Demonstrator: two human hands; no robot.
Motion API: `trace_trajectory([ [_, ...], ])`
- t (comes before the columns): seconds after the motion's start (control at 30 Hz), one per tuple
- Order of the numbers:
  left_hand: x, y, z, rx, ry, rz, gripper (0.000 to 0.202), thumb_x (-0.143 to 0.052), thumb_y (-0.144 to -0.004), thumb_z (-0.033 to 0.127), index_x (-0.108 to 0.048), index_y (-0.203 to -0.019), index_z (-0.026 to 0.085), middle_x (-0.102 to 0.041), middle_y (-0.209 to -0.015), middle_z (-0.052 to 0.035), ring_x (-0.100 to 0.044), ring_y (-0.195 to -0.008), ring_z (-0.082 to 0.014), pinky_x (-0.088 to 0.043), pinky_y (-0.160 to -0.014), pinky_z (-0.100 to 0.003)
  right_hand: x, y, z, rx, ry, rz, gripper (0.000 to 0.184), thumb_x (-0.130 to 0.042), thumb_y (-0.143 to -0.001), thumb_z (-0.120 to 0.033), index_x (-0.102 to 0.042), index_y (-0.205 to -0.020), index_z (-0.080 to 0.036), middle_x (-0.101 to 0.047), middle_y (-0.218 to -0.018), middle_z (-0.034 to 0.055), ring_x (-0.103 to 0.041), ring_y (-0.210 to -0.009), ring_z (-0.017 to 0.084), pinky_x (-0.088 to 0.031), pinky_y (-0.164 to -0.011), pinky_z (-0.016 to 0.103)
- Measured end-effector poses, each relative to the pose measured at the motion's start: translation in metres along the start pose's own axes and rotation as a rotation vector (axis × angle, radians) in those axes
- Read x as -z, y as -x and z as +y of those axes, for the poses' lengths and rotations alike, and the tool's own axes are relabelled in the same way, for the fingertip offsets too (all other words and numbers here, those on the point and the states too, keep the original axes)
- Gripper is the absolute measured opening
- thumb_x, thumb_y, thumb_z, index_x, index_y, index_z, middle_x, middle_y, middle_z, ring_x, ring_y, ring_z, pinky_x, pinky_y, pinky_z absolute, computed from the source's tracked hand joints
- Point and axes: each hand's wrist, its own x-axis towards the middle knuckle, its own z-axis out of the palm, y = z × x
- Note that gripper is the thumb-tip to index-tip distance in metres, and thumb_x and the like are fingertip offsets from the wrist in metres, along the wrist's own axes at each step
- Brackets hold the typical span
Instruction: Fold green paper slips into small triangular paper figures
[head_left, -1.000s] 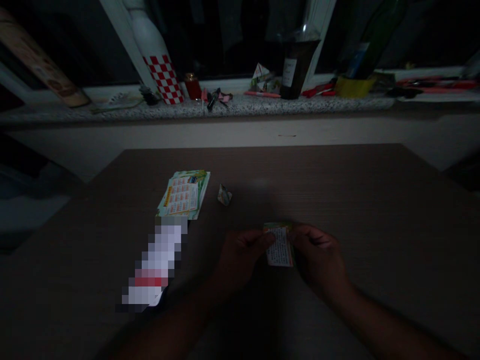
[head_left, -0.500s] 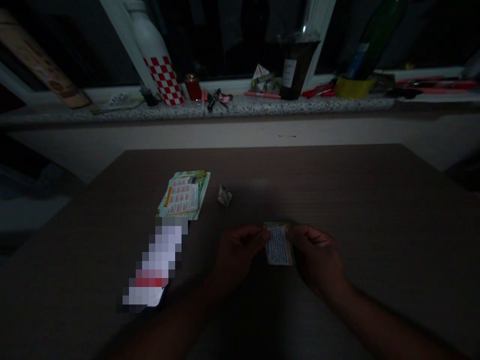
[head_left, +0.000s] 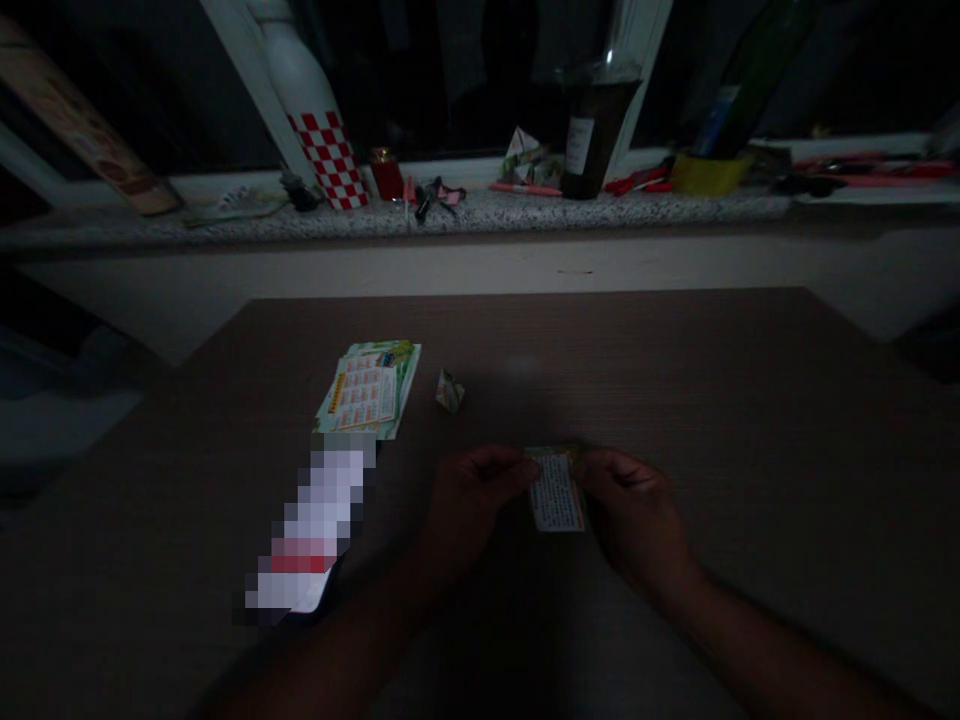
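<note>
Between both hands, just above or on the dark wooden table (head_left: 720,400), is a small printed paper (head_left: 556,495) with rows of dark characters and a green top edge. My left hand (head_left: 476,495) pinches its upper left side between thumb and fingers. At its upper right side, my right hand (head_left: 637,505) grips it the same way. Beyond my left hand lies a small folded paper piece (head_left: 450,391) with pointed corners. A stack of printed green and white paper sheets (head_left: 367,390) rests farther left.
A phone (head_left: 311,540) with a blurred-out screen lies left of my left forearm, touching or nearly touching the stack. Along the granite windowsill (head_left: 495,215) stand a red-checked white bottle (head_left: 328,150), a small red jar (head_left: 386,175), a dark-filled plastic cup (head_left: 592,135) and a green bottle (head_left: 757,80).
Hardly anything differs. Both hands keep their pinch on the printed paper, which has shifted very slightly; the stack, folded piece and phone stay in place.
</note>
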Motion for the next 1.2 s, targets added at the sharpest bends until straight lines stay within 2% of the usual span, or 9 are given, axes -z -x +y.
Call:
trace_trajectory([
  [0.17, -0.0004, 0.0000, 0.0030, -0.016, -0.017, 0.007, 0.013, -0.075, -0.069, 0.026, -0.071, -0.072, 0.014, -0.070, -0.070, -0.0017, -0.061, -0.064, -0.0126, -0.048, -0.063, -0.023, -0.0012, -0.0002, -0.0018, -0.034, -0.027, 0.010, 0.014, -0.076, -0.066, -0.029, -0.067, -0.062, -0.019, -0.063, -0.060, -0.0006, -0.057, -0.057, 0.015, -0.046, -0.058, 0.029],
  [0.37, -0.0014, 0.0014, 0.0052, -0.014, -0.006, 0.038, 0.012, -0.075, -0.068, 0.026, -0.071, -0.071, 0.015, -0.069, -0.068, -0.0012, -0.062, -0.063, -0.0134, -0.048, -0.063, -0.024, -0.0032, 0.0006, -0.0026, -0.048, -0.058, 0.007, 0.014, -0.077, -0.065, -0.029, -0.067, -0.061, -0.019, -0.065, -0.060, -0.0002, -0.058, -0.058, 0.015, -0.048, -0.060, 0.030],
  [0.87, 0.0015, -0.0014, 0.0029, -0.071, -0.045, 0.052, 0.010, -0.073, -0.070, 0.025, -0.070, -0.072, 0.016, -0.066, -0.068, 0.0005, -0.059, -0.064, -0.0118, -0.046, -0.062, -0.023, -0.0028, -0.0006, -0.0035, -0.053, 0.000, 0.011, 0.015, -0.077, -0.065, -0.028, -0.067, -0.060, -0.018, -0.062, -0.058, -0.0012, -0.055, -0.055, 0.013, -0.044, -0.055, 0.026],
  [1.07, 0.0010, -0.0021, 0.0014, -0.032, 0.022, 0.005, 0.013, -0.073, -0.070, 0.028, -0.071, -0.077, 0.017, -0.069, -0.072, 0.0004, -0.062, -0.066, -0.0122, -0.048, -0.065, -0.023, -0.0051, 0.0001, -0.0063, -0.068, -0.063, 0.005, 0.014, -0.077, -0.064, -0.029, -0.068, -0.060, -0.019, -0.063, -0.058, -0.0013, -0.056, -0.056, 0.013, -0.045, -0.057, 0.027],
  [1.2, 0.0012, -0.0023, -0.0005, 0.026, -0.043, -0.051, 0.015, -0.074, -0.069, 0.029, -0.072, -0.076, 0.016, -0.071, -0.073, -0.0010, -0.062, -0.067, -0.0128, -0.046, -0.064, -0.022, -0.0058, 0.0002, -0.0088, -0.080, -0.098, 0.010, 0.014, -0.077, -0.066, -0.030, -0.069, -0.063, -0.019, -0.064, -0.060, -0.0007, -0.057, -0.056, 0.014, -0.045, -0.058, 0.028],
])
